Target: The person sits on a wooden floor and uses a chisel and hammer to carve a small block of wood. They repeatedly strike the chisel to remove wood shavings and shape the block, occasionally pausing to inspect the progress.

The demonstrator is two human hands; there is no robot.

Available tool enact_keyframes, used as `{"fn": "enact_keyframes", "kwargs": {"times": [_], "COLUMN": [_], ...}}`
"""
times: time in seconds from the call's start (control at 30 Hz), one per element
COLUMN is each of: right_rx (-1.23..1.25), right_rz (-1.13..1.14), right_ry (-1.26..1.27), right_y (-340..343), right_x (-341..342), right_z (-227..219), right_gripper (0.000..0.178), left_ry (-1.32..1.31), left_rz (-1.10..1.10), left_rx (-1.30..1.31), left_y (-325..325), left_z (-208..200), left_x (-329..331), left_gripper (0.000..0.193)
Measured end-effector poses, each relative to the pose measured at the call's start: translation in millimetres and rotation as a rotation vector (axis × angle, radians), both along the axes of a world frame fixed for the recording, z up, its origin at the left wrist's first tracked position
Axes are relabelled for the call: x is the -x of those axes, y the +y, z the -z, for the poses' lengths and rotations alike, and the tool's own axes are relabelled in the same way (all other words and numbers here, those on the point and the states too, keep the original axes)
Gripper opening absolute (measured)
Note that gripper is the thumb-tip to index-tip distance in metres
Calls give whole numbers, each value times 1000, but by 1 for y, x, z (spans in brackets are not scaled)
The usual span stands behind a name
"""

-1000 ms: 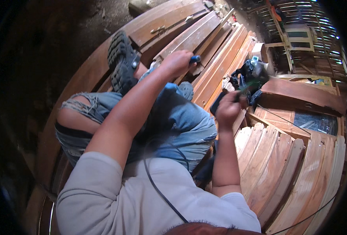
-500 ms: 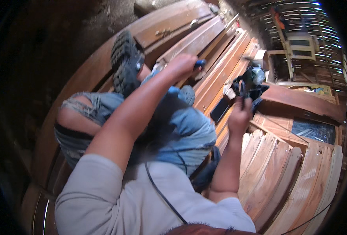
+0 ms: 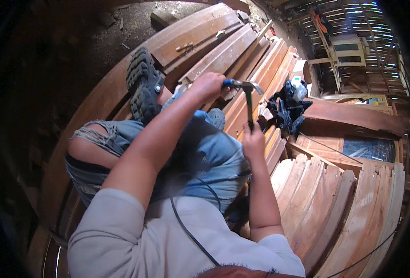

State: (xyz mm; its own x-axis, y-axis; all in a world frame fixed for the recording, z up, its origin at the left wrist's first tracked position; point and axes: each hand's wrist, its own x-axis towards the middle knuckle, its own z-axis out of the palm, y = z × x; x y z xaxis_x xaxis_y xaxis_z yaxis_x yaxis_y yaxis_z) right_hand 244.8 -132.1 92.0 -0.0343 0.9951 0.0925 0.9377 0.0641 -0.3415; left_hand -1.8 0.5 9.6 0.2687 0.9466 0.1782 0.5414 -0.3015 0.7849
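My left hand (image 3: pixel 208 86) is closed around a tool with a blue handle (image 3: pixel 228 83), held low over the wooden pieces; its working end is hidden by the hand, so its kind cannot be told. My right hand (image 3: pixel 253 142) grips a claw hammer (image 3: pixel 249 109) by its dark green handle. The hammer's head is at the butt of the blue handle, seemingly touching it. Beneath both hands lie long brown wooden panels (image 3: pixel 246 105).
Black plastic bags (image 3: pixel 286 109) lie to the right of the hammer. Several pale shaped boards (image 3: pixel 314 197) rest at the lower right. A curved brown board (image 3: pixel 353 118) stands beyond them. My bent knee (image 3: pixel 94 141) and sandal (image 3: pixel 145 83) are at the left, on the wood.
My right hand has swung the hammer leftward, from beside the black bags to the blue handle. My left hand has shifted slightly left and down, still holding the tool.
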Motion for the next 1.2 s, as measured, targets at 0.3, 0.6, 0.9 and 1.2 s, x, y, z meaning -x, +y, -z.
{"fn": "enact_keyframes", "kwargs": {"times": [0.3,0.6,0.9,1.2], "right_rx": [63,1,94,-72], "right_rz": [13,-3,-3,-115], "right_ry": [-74,-72,-203,-106], "right_y": [4,10,23,16], "right_x": [-3,23,17,26], "right_z": [-17,-40,-49,-39], "right_gripper": [37,23,20,21], "left_ry": [34,76,107,102], "left_rz": [-90,-121,-93,-118], "left_rx": [-103,-85,-122,-161], "left_y": [-5,-3,-3,0], "left_z": [8,3,5,11], "left_x": [-1,10,4,1], "left_gripper": [37,37,40,32]}}
